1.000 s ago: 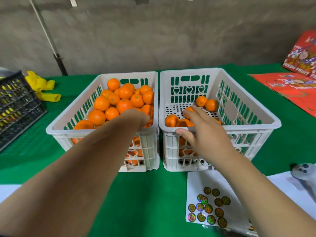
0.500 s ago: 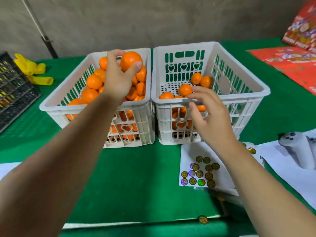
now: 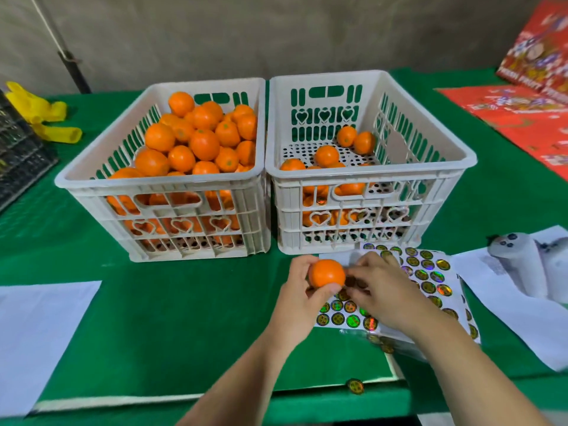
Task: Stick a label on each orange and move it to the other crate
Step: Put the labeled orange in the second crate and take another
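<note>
My left hand (image 3: 299, 298) grips one orange (image 3: 326, 273) in front of the crates, just above the sticker sheet (image 3: 427, 272). My right hand (image 3: 382, 290) is beside the orange, its fingertips down on the sheet of round shiny labels; whether it pinches a label is hidden. The left white crate (image 3: 92, 182) is piled high with oranges (image 3: 203, 142). The right white crate (image 3: 430, 176) holds a few oranges (image 3: 325, 155) on its perforated floor.
A green cloth (image 3: 184, 318) covers the table. White paper (image 3: 33, 327) lies at the near left, more paper and a white controller (image 3: 522, 265) at the right. One loose sticker (image 3: 355, 386) sits at the table's front edge. Yellow gloves (image 3: 46, 118), a black crate (image 3: 18, 161) and red boxes (image 3: 522, 96) lie farther out.
My left hand lifted an orange out of the left crate and brought it down in front of the crates. My right hand left the right crate and dropped to the sticker sheet.
</note>
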